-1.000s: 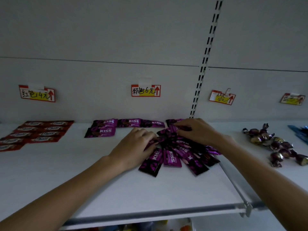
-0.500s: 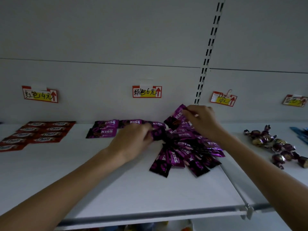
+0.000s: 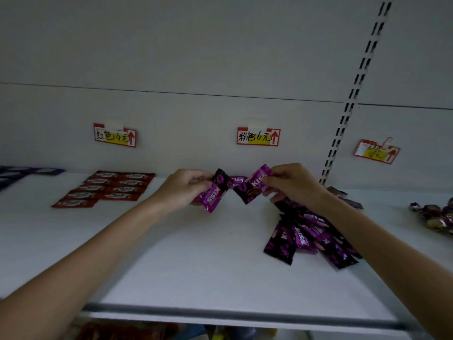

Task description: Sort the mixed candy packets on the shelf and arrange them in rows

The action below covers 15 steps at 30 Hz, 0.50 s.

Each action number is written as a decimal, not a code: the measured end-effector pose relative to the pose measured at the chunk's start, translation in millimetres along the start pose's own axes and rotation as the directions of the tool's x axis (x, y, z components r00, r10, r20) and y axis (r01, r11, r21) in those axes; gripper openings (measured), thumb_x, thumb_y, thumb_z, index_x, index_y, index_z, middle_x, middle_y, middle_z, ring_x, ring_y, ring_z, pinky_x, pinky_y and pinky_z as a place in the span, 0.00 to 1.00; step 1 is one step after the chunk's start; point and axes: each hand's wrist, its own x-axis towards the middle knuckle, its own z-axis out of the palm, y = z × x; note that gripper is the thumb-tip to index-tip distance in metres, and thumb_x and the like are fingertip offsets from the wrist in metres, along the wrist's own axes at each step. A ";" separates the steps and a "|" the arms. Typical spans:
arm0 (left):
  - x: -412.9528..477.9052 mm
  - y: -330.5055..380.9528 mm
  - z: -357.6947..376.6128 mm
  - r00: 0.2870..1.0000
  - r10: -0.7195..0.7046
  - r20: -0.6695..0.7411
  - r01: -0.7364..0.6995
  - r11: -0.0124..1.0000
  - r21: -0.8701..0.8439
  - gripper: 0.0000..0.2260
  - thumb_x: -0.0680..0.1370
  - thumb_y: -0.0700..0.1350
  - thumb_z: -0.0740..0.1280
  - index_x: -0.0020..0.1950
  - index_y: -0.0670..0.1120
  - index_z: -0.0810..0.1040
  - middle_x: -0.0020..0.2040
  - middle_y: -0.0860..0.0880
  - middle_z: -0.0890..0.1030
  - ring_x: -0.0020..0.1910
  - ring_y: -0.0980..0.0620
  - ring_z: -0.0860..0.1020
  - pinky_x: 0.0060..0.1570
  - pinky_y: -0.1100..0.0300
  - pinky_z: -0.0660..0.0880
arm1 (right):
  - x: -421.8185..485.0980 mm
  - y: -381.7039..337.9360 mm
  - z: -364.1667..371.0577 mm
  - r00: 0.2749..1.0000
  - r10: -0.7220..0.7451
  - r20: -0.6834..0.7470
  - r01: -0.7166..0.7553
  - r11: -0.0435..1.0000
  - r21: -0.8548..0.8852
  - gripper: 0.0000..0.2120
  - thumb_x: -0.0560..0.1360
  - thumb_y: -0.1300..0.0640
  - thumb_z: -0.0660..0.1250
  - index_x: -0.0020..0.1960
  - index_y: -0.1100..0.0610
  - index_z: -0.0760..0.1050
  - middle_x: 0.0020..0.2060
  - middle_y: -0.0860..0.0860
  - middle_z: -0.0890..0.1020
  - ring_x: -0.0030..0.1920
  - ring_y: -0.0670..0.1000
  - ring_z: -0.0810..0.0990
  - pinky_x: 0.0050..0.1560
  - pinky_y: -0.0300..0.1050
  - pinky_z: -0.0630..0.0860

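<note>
**A:** Hands, what state?
**B:** Both are raised above the shelf (image 3: 196,253), and both are busy. The left hand (image 3: 186,190) pinches the left packet (image 3: 212,196) by one end, fingers curled. The right hand (image 3: 293,185) pinches the right packet (image 3: 258,181) the same way. The packets' inner ends nearly meet in a shallow V.

**A:** Long axes?
**B:** Both are slanted, neither square to the back wall. The left packet's print reads upside down, so it likely wants turning.

**A:** Where's the rest?
**B:** The purple pile (image 3: 308,238) is fanned out under the right forearm, toward the front right. The right hand is the nearer one to it. A sliver of purple (image 3: 237,179) shows at the back wall between the hands, below the pink tag (image 3: 258,136). It is probably the row under way, but it is mostly hidden.

**A:** Room to move?
**B:** There is bare shelf in the middle and at front left. The red rows (image 3: 107,187) lie to the left, well apart from the left hand. The wrapped sweets (image 3: 436,217) sit far right. The front rail (image 3: 220,315) is apart from the pile's near tips.

**A:** What does the next move turn on?
**B:** My judgement is that the packets go down and back, toward the wall, with their axes brought in line with that row.
</note>
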 end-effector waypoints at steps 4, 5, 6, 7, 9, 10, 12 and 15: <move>4.4 -5.7 -1.6 0.999 0.033 -0.006 -0.031 0.989 0.147 0.11 0.76 0.36 0.65 0.46 0.54 0.78 0.34 0.58 0.81 0.34 0.63 0.79 0.40 0.70 0.73 | -1.6 12.6 12.2 0.998 0.031 0.064 -0.031 1.000 -0.002 0.06 0.74 0.64 0.68 0.47 0.66 0.79 0.41 0.59 0.84 0.36 0.48 0.83 0.40 0.39 0.81; 5.1 -6.6 -1.6 0.999 0.034 0.000 -0.034 0.987 0.158 0.12 0.75 0.36 0.65 0.44 0.54 0.78 0.34 0.57 0.82 0.35 0.60 0.79 0.43 0.66 0.74 | -3.2 15.1 13.8 0.998 0.012 0.060 -0.008 0.997 -0.073 0.05 0.74 0.63 0.68 0.47 0.65 0.79 0.40 0.58 0.84 0.35 0.47 0.83 0.39 0.34 0.79; 5.4 -7.6 -1.3 0.999 0.037 0.005 -0.038 0.986 0.161 0.13 0.75 0.35 0.65 0.43 0.55 0.78 0.35 0.56 0.82 0.36 0.57 0.79 0.45 0.62 0.73 | -4.5 16.4 13.6 0.999 -0.015 0.048 0.024 0.983 -0.185 0.05 0.74 0.61 0.68 0.46 0.64 0.79 0.37 0.55 0.84 0.33 0.45 0.81 0.36 0.29 0.75; 6.4 -8.9 -1.2 0.999 0.040 0.006 -0.040 0.985 0.165 0.13 0.74 0.35 0.65 0.42 0.54 0.78 0.35 0.55 0.82 0.37 0.55 0.79 0.45 0.60 0.73 | -5.2 16.2 11.9 0.998 -0.044 0.039 0.054 0.952 -0.302 0.06 0.74 0.60 0.68 0.44 0.63 0.78 0.34 0.53 0.82 0.31 0.45 0.78 0.32 0.26 0.71; 7.8 -10.4 -1.0 0.999 0.041 0.005 -0.041 0.986 0.163 0.11 0.73 0.36 0.66 0.42 0.52 0.79 0.36 0.53 0.82 0.38 0.52 0.80 0.46 0.55 0.75 | -5.9 16.7 5.8 0.997 -0.067 0.039 0.077 0.903 -0.422 0.05 0.74 0.59 0.67 0.44 0.62 0.77 0.31 0.52 0.79 0.30 0.45 0.74 0.29 0.29 0.67; 7.9 -9.7 0.0 0.999 0.036 0.010 -0.037 0.988 0.147 0.07 0.71 0.38 0.68 0.41 0.51 0.79 0.37 0.51 0.83 0.40 0.50 0.80 0.48 0.52 0.77 | -6.5 17.8 1.8 0.997 -0.061 0.051 0.077 0.899 -0.430 0.04 0.74 0.59 0.68 0.46 0.59 0.77 0.31 0.53 0.78 0.30 0.45 0.74 0.30 0.32 0.68; 7.8 -6.9 2.8 0.998 0.053 0.019 -0.055 0.991 0.123 0.06 0.65 0.43 0.67 0.40 0.50 0.79 0.38 0.48 0.83 0.42 0.48 0.81 0.50 0.49 0.78 | -7.9 21.1 -6.1 0.996 -0.058 0.066 0.081 0.895 -0.439 0.06 0.74 0.58 0.68 0.51 0.53 0.76 0.30 0.52 0.76 0.28 0.41 0.72 0.31 0.34 0.67; 6.4 -3.1 10.7 0.976 0.213 -0.043 -0.199 0.955 0.218 0.06 0.68 0.39 0.71 0.39 0.50 0.79 0.39 0.51 0.83 0.39 0.56 0.80 0.46 0.60 0.76 | -8.4 25.0 -13.1 0.994 -0.081 0.074 0.106 0.871 -0.480 0.08 0.73 0.56 0.69 0.52 0.48 0.77 0.30 0.49 0.75 0.27 0.41 0.69 0.31 0.35 0.65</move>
